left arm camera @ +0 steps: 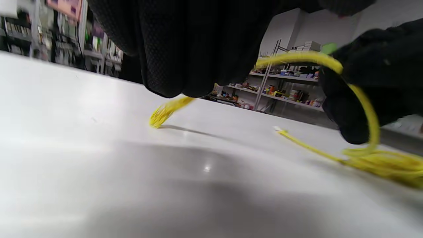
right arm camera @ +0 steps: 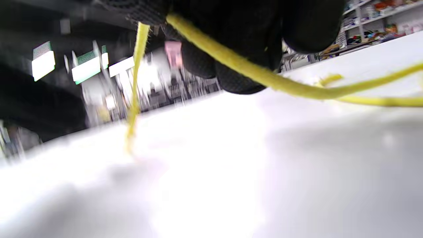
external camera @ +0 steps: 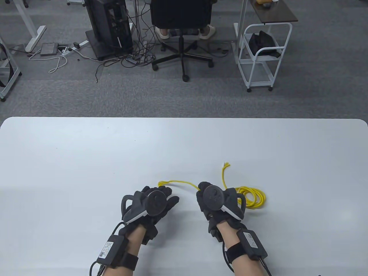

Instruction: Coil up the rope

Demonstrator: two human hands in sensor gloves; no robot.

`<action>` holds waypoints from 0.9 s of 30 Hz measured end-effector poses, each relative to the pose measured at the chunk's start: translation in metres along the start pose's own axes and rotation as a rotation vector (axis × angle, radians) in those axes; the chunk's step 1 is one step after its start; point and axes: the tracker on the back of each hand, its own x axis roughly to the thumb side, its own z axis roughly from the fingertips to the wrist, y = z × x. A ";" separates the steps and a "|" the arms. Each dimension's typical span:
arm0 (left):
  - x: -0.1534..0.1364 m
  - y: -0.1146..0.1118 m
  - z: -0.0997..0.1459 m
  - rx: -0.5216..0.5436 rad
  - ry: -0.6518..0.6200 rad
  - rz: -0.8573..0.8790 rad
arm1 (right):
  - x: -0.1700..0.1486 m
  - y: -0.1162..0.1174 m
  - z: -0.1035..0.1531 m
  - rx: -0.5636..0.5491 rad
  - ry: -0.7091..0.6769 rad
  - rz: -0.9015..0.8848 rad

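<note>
A thin yellow rope (external camera: 184, 182) lies on the white table (external camera: 86, 161). Part of it is gathered in a small coil (external camera: 254, 197) to the right of my right hand. One frayed end (external camera: 225, 165) points away behind the coil. The other frayed end (external camera: 161, 183) lies just beyond my left fingertips. My right hand (external camera: 201, 189) grips the rope, which runs through its fingers (right arm camera: 244, 39) in the right wrist view. My left hand (external camera: 168, 193) lies stretched out beside the left end (left arm camera: 162, 114). I cannot tell whether it touches the rope.
The table's far edge (external camera: 184, 118) is well beyond the rope. Past it are an office chair (external camera: 181, 20) with a seated person, a computer tower (external camera: 109, 26) with cables, and a white cart (external camera: 263, 54) on grey carpet.
</note>
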 end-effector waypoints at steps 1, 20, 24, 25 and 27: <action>0.001 -0.001 -0.002 -0.038 -0.013 0.079 | 0.000 -0.007 0.001 -0.051 -0.003 -0.075; -0.011 0.003 0.001 -0.011 -0.157 1.231 | 0.055 0.006 0.021 0.003 -0.452 -0.252; -0.023 0.007 0.004 0.070 -0.118 1.310 | 0.055 0.017 0.020 0.086 -0.460 -0.200; -0.025 0.008 0.005 0.075 -0.119 1.316 | 0.055 0.019 0.020 0.100 -0.461 -0.197; -0.027 0.009 0.005 0.082 -0.130 1.335 | 0.057 0.023 0.020 0.151 -0.466 -0.190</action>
